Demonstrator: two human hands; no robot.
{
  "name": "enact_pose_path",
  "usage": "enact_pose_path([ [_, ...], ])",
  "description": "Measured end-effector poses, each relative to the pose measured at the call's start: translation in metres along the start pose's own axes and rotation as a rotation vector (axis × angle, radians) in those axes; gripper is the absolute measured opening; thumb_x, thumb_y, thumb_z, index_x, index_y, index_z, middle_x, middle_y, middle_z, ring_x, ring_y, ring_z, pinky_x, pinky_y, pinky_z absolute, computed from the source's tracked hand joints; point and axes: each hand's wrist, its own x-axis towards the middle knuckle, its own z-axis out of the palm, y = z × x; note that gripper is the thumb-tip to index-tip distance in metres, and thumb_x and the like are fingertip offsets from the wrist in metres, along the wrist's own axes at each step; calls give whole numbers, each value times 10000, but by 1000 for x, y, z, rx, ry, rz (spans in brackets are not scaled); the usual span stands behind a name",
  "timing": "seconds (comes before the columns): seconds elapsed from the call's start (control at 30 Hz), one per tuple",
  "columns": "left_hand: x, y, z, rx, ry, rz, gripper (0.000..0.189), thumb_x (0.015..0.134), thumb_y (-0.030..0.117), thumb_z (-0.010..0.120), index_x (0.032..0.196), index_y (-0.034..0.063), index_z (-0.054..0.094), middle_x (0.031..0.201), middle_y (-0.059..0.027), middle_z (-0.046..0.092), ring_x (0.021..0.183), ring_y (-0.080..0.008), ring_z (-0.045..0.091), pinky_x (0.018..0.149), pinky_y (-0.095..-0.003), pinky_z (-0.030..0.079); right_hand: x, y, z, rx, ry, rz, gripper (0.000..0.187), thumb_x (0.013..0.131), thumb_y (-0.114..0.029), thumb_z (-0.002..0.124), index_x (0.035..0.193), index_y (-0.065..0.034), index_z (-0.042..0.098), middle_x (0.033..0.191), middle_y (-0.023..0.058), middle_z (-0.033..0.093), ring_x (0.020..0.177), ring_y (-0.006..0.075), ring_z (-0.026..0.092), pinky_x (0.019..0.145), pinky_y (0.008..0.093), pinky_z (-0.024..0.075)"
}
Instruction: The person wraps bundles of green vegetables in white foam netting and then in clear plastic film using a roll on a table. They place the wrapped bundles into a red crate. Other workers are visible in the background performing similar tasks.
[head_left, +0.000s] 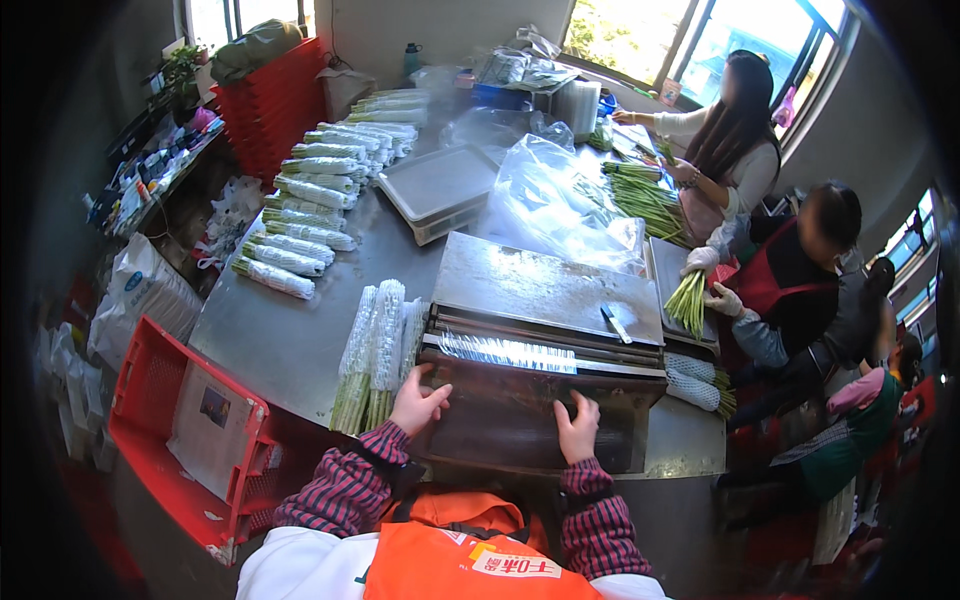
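A film-wrapping machine with a metal top plate (540, 274) stands before me. Along its slot lies a strip of shiny, crinkled clear film (510, 354). Over the left end of its dark brown front plate (517, 427) is my left hand (418, 403), thumb and fingers apart, with nothing seen in it. My right hand (579, 427) hovers over the right half of that plate, fingers spread and holding nothing visible. Green stalk bundles in white foam netting (384, 345) lie just left of the machine, close to my left hand. A knife (616, 324) rests on the top plate.
Several netted bundles (311, 195) line the table's left side. A lidded plastic box (439, 184) and clear plastic bags (562, 202) sit behind the machine. A red crate (187, 435) stands at left. At right, a gloved co-worker (784, 277) holds stalks (686, 304).
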Motion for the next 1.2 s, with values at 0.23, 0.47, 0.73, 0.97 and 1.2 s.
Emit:
enact_pose_path([
  [0.23,-14,5,5,122,6,114,216,921,162,578,778,0,588,617,-51,598,456,-84,520,421,-222,395,6,-29,-5,345,-288,88,270,905,-279,568,802,-31,590,777,99,579,769,206,558,700,324,437],
  [0.47,-95,2,-46,250,-508,-186,238,914,195,582,780,4,627,658,-46,638,544,-89,590,479,-207,420,-72,-10,-83,915,-868,213,184,939,-162,537,863,-7,602,832,30,590,826,97,540,784,247,441],
  [0.73,-92,-94,-55,-87,-286,-535,262,907,184,591,1011,-56,600,802,-136,668,648,-166,632,583,-252,480,-95,49,-62,609,-884,291,243,930,-224,557,958,0,644,883,47,658,855,107,597,793,258,469],
  [0.97,-104,-117,-65,379,-83,-559,297,864,208,600,1023,-42,611,776,-165,686,593,-176,648,498,-253,483,-14,138,-160,481,-198,272,128,887,-121,609,885,0,651,802,56,667,719,147,636,673,281,512],
  [1.2,-114,-103,-31,538,-103,-392,251,860,159,602,956,-72,621,746,-153,680,597,-169,649,541,-269,517,117,267,-168,-636,-51,4,450,766,-66,603,1206,-64,515,1240,97,534,1166,277,487,971,401,405],
])
